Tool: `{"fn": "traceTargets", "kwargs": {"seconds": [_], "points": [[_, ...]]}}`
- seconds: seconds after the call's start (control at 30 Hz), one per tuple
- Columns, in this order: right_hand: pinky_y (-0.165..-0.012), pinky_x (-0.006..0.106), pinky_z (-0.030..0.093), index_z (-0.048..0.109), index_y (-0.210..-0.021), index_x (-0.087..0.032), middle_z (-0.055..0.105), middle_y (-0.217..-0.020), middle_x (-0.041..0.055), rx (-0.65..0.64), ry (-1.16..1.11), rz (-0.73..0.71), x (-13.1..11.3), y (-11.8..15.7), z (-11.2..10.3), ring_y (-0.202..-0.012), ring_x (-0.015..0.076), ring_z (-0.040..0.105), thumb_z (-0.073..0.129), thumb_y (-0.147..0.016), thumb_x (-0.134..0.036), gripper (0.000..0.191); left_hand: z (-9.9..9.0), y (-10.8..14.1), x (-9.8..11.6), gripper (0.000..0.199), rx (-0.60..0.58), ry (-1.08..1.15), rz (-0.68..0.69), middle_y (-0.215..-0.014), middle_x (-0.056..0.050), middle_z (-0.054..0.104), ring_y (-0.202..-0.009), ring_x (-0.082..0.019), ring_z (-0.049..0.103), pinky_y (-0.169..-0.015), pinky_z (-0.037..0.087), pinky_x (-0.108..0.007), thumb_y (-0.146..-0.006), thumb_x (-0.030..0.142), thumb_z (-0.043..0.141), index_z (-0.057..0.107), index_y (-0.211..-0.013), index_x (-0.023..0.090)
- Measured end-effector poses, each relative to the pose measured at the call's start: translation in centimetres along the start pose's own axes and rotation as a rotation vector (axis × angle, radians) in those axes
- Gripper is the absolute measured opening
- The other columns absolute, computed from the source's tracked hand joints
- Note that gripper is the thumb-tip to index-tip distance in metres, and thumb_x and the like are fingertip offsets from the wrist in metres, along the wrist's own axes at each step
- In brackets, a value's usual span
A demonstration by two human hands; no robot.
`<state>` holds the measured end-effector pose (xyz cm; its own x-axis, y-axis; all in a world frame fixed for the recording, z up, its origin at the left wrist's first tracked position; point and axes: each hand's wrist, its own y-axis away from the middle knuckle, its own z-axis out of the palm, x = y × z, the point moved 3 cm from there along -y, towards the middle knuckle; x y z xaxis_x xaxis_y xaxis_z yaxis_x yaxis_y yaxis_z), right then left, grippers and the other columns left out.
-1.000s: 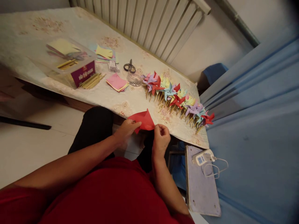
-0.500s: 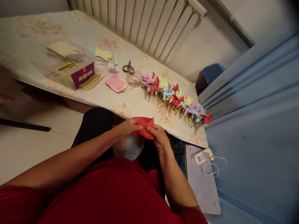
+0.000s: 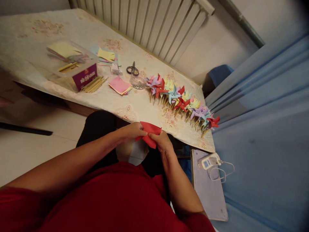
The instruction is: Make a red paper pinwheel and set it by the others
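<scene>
A red sheet of paper [image 3: 151, 129] is between my two hands, just in front of the table's near edge. My left hand [image 3: 134, 130] pinches it from the left, the thumb lying toward its middle. From the right, my right hand [image 3: 163, 140] grips the same paper, and its thumb presses near the centre, close to the left thumb. The paper looks partly bent; its underside and the fingers behind it are hidden. Beyond it on the table lie finished paper pinwheels [image 3: 182, 104] on sticks, in a long row of several colours.
On the flowered tablecloth [image 3: 135, 111] are a pink-topped paper stack [image 3: 120, 85], scissors [image 3: 132, 70], a clear container of small pins [image 3: 138, 83], wooden sticks [image 3: 94, 84] and a clear plastic box [image 3: 85, 77]. A power strip [image 3: 209, 161] lies on a board [image 3: 209, 196] at the right.
The red paper has turned and bent between my hands. My thumbs have come closer together near its middle. The things on the table stay where they were.
</scene>
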<state>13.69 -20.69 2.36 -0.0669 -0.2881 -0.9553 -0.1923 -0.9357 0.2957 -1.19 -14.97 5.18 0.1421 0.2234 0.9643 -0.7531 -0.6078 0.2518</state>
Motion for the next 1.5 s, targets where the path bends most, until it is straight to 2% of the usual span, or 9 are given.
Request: {"fn": "traceTargets", "kwargs": {"seconds": [0.17, 0.23, 0.37, 0.53, 0.63, 0.77, 0.93, 1.07, 1.5], "points": [[-0.065, 0.029, 0.055, 0.076, -0.087, -0.017, 0.077, -0.075, 0.0009, 0.070, -0.028, -0.042, 0.4, -0.1, 0.3, -0.064, 0.0173, 0.069, 0.075, -0.062, -0.027, 0.026, -0.2, -0.2, -0.5, 0.013, 0.029, 0.138, 0.000, -0.048, 0.002, 0.050, -0.044, -0.008, 0.037, -0.045, 0.021, -0.024, -0.065, 0.021, 0.067, 0.059, -0.056, 0.016], [-0.066, 0.029, 0.055, 0.075, -0.088, -0.016, 0.076, -0.075, 0.0007, 0.099, -0.091, -0.040, 0.3, -0.1, 0.5, -0.063, 0.0169, 0.069, 0.075, -0.062, -0.025, 0.027, -0.3, -0.3, -1.0, 0.014, 0.046, 0.267, -0.006, -0.054, 0.001, 0.055, -0.047, -0.009, 0.042, -0.047, 0.027, -0.024, -0.068, 0.025, 0.071, 0.063, -0.063, 0.015], [-0.069, 0.029, 0.057, 0.073, -0.090, -0.016, 0.076, -0.080, 0.0000, 0.172, -0.239, -0.065, -0.2, -0.2, 1.1, -0.068, 0.0169, 0.070, 0.075, -0.059, -0.022, 0.032, -0.2, -0.4, -2.4, 0.022, 0.098, 0.629, -0.054, -0.077, -0.005, 0.071, -0.067, -0.014, 0.061, -0.064, 0.047, -0.026, -0.072, 0.035, 0.078, 0.071, -0.079, 0.016], [-0.073, 0.028, 0.058, 0.071, -0.095, -0.016, 0.076, -0.085, 0.0004, 0.311, -0.306, -0.164, -0.2, -0.6, 1.7, -0.076, 0.0171, 0.070, 0.073, -0.062, -0.023, 0.033, 0.9, -0.1, -3.8, 0.029, 0.158, 0.918, -0.055, -0.085, -0.003, 0.073, -0.077, -0.014, 0.066, -0.075, 0.051, -0.026, -0.065, 0.030, 0.087, 0.072, -0.087, 0.017], [-0.072, 0.029, 0.058, 0.071, -0.095, -0.015, 0.075, -0.083, 0.0006, 0.379, -0.309, -0.184, 0.5, -0.9, 2.0, -0.073, 0.0166, 0.069, 0.072, -0.065, -0.026, 0.032, 1.7, 0.0, -3.8, 0.027, 0.203, 0.928, 0.003, -0.081, -0.003, 0.073, -0.076, -0.014, 0.066, -0.075, 0.051, -0.025, -0.063, 0.026, 0.088, 0.074, -0.083, 0.015], [-0.069, 0.028, 0.057, 0.071, -0.093, -0.014, 0.074, -0.080, 0.0004, 0.425, -0.328, -0.181, 1.2, -1.0, 2.4, -0.069, 0.0154, 0.067, 0.072, -0.067, -0.027, 0.029, 2.5, -0.2, -3.3, 0.019, 0.245, 0.870, 0.056, -0.071, -0.003, 0.071, -0.066, -0.011, 0.062, -0.066, 0.048, -0.022, -0.063, 0.026, 0.085, 0.074, -0.071, 0.013], [-0.070, 0.027, 0.056, 0.071, -0.092, -0.015, 0.074, -0.082, 0.0004, 0.437, -0.359, -0.189, 0.8, -0.7, 3.0, -0.070, 0.0148, 0.066, 0.073, -0.065, -0.026, 0.029, 2.8, -1.0, -3.3, 0.011, 0.332, 0.829, 0.112, -0.067, -0.004, 0.070, -0.061, -0.010, 0.059, -0.061, 0.045, -0.021, -0.070, 0.023, 0.077, 0.073, -0.066, 0.013], [-0.071, 0.027, 0.056, 0.071, -0.090, -0.015, 0.074, -0.083, 0.0014, 0.446, -0.359, -0.178, 0.6, -0.5, 3.3, -0.072, 0.0155, 0.067, 0.072, -0.065, -0.027, 0.028, 3.0, -1.3, -3.5, 0.009, 0.391, 0.846, 0.129, -0.067, -0.003, 0.070, -0.060, -0.010, 0.060, -0.062, 0.046, -0.020, -0.068, 0.021, 0.075, 0.072, -0.064, 0.014], [-0.075, 0.031, 0.056, 0.069, -0.092, -0.017, 0.074, -0.088, 0.0027, 0.426, -0.364, -0.151, 0.4, -0.2, 3.9, -0.076, 0.0175, 0.066, 0.072, -0.063, -0.032, 0.033, 3.0, -1.1, -3.0, 0.015, 0.396, 0.765, 0.125, -0.061, 0.000, 0.065, -0.056, -0.009, 0.055, -0.058, 0.042, -0.021, -0.072, 0.023, 0.071, 0.065, -0.061, 0.014]]}}
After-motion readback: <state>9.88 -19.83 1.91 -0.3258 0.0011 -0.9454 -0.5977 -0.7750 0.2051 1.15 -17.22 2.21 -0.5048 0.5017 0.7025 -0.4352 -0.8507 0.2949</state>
